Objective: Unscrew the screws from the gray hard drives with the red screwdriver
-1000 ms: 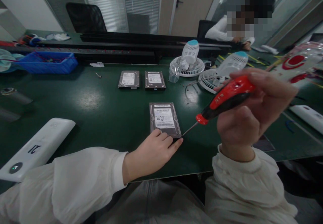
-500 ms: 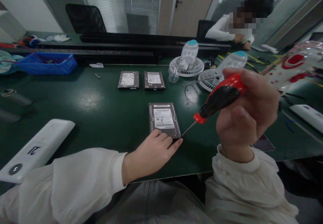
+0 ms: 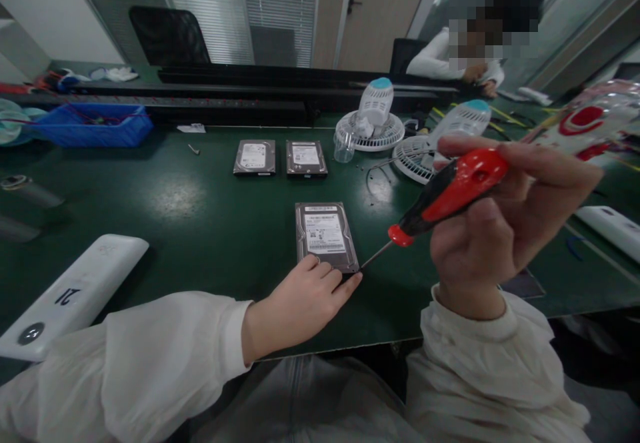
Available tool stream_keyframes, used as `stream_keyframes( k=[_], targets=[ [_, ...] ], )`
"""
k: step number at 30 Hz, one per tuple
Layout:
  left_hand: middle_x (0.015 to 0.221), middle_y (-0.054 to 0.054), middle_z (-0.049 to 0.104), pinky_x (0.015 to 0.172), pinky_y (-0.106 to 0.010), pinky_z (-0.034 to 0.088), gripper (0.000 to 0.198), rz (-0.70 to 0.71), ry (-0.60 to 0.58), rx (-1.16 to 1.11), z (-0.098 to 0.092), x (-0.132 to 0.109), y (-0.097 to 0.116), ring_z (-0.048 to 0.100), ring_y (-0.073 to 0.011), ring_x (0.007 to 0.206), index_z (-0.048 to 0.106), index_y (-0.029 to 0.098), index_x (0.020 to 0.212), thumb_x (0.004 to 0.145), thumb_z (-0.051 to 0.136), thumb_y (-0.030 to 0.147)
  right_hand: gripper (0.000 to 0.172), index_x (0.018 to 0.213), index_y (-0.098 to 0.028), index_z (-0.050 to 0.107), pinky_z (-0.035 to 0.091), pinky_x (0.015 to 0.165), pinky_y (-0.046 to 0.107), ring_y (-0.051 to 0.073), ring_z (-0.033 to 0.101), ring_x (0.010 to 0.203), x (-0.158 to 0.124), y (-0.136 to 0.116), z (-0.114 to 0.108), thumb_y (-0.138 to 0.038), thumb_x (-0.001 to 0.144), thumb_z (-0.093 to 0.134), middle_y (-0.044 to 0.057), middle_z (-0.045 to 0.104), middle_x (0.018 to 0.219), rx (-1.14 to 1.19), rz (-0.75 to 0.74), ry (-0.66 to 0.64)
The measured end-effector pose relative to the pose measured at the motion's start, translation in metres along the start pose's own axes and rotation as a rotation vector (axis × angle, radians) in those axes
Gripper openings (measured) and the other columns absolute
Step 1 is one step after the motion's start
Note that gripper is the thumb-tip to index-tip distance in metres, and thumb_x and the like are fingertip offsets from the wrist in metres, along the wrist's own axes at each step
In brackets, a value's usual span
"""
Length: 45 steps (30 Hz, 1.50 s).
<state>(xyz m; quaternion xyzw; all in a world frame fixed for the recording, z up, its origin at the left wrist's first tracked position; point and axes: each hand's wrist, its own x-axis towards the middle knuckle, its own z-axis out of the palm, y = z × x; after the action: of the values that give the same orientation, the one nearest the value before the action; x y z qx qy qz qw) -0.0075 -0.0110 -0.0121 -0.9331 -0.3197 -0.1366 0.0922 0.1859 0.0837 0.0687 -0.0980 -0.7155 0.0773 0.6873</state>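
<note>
A dark green counter (image 3: 190, 230) stretches ahead of a person in white sleeves, its surface dotted with parts. Well beyond the hands, at the counter's far edge, sits a blue plastic bin (image 3: 95, 125); to the far right, past the raised hand, two white desk fans with teal caps (image 3: 376, 113) lie dismantled, and another person in white works at the next bench. Left of the left hand (image 3: 305, 300) rests a long white plastic casing (image 3: 70, 293) marked with a number. Two silver hard drives with white labels (image 3: 280, 157) lie side by side farther out. Directly under the left hand's fingertips lies a third silver hard drive (image 3: 325, 235), flat on the counter, the fingers pressed together on its near right corner. The right hand (image 3: 500, 223) is curled around a red-and-black-handled screwdriver (image 3: 440, 203), held slanted, its thin metal tip meeting the drive's near right corner just beside the left fingertips.
</note>
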Motion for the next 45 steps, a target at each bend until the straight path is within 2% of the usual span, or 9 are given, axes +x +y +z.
stream_keyframes(
  k=[6,12,18,21,25,30,33,39,45],
  targets=[
    [0.092,-0.006,0.066,0.076,-0.039,0.045,0.040,-0.001,0.008,-0.003,0.001,0.000,0.000,0.061,-0.0223,0.083,0.055,0.010,0.139,0.100,0.048,0.014,0.048,0.118,-0.037,0.066,0.052,0.068,0.039,0.018,0.058,0.078,-0.003,0.003,-0.005,-0.041,0.071,0.074,-0.001,0.056,0.102,-0.210,-0.038,0.137],
    [0.091,-0.006,0.066,0.077,-0.039,0.045,0.039,0.001,-0.006,-0.009,0.000,0.000,0.001,0.061,-0.0218,0.083,0.055,0.010,0.139,0.101,0.049,0.015,0.039,0.122,-0.038,0.064,0.056,0.083,0.048,0.026,0.066,0.107,-0.001,0.005,-0.004,-0.045,0.086,0.053,-0.002,0.068,0.112,-0.071,-0.016,0.031],
    [0.092,-0.006,0.066,0.078,-0.039,0.043,0.039,0.000,-0.001,-0.006,0.001,0.000,0.000,0.061,-0.0221,0.084,0.055,0.010,0.139,0.101,0.049,0.015,0.053,0.119,-0.040,0.067,0.053,0.076,0.043,0.021,0.061,0.087,-0.002,0.006,-0.010,-0.042,0.066,0.076,-0.002,0.060,0.098,-0.224,-0.064,0.105],
    [0.092,-0.006,0.066,0.077,-0.039,0.042,0.039,-0.002,0.002,-0.001,0.001,0.000,0.000,0.060,-0.0222,0.084,0.055,0.010,0.140,0.101,0.048,0.015,0.043,0.116,-0.040,0.069,0.054,0.083,0.047,0.024,0.063,0.092,-0.002,0.007,-0.007,-0.053,0.076,0.064,-0.001,0.064,0.100,-0.217,-0.042,0.112],
    [0.091,-0.005,0.065,0.076,-0.039,0.042,0.039,0.002,-0.001,-0.003,0.000,0.000,0.000,0.060,-0.0220,0.083,0.055,0.010,0.139,0.101,0.048,0.015,0.041,0.122,-0.036,0.068,0.054,0.093,0.054,0.028,0.066,0.109,-0.003,0.006,-0.004,-0.042,0.084,0.053,-0.002,0.071,0.113,-0.062,0.000,0.039],
    [0.091,-0.006,0.066,0.077,-0.039,0.042,0.039,-0.003,0.000,0.002,0.001,-0.001,0.000,0.060,-0.0220,0.083,0.055,0.011,0.139,0.101,0.049,0.015,0.050,0.124,-0.044,0.065,0.055,0.084,0.049,0.025,0.065,0.096,-0.005,0.006,-0.011,-0.054,0.074,0.069,-0.003,0.064,0.106,-0.262,-0.032,0.066],
    [0.092,-0.006,0.066,0.077,-0.039,0.043,0.039,0.000,0.004,0.000,0.001,0.000,0.000,0.060,-0.0220,0.083,0.055,0.010,0.139,0.101,0.049,0.015,0.049,0.121,-0.040,0.068,0.053,0.082,0.047,0.024,0.061,0.094,-0.003,0.008,-0.012,-0.052,0.073,0.070,-0.001,0.063,0.102,-0.250,-0.092,0.074],
    [0.091,-0.005,0.066,0.075,-0.039,0.044,0.039,0.001,0.004,-0.005,0.001,0.001,0.000,0.061,-0.0222,0.082,0.056,0.010,0.139,0.100,0.049,0.015,0.050,0.137,-0.035,0.062,0.047,0.105,0.054,0.027,0.061,0.122,-0.002,0.010,-0.009,-0.041,0.090,0.045,-0.009,0.068,0.132,-0.174,-0.086,-0.044],
    [0.092,-0.006,0.066,0.076,-0.039,0.044,0.039,-0.001,0.009,-0.009,0.001,0.000,0.001,0.061,-0.0222,0.084,0.056,0.010,0.138,0.100,0.049,0.015,0.055,0.126,-0.041,0.065,0.057,0.075,0.039,0.020,0.064,0.091,-0.004,0.008,-0.012,-0.047,0.073,0.076,-0.004,0.065,0.110,-0.212,-0.048,0.087]
  ],
)
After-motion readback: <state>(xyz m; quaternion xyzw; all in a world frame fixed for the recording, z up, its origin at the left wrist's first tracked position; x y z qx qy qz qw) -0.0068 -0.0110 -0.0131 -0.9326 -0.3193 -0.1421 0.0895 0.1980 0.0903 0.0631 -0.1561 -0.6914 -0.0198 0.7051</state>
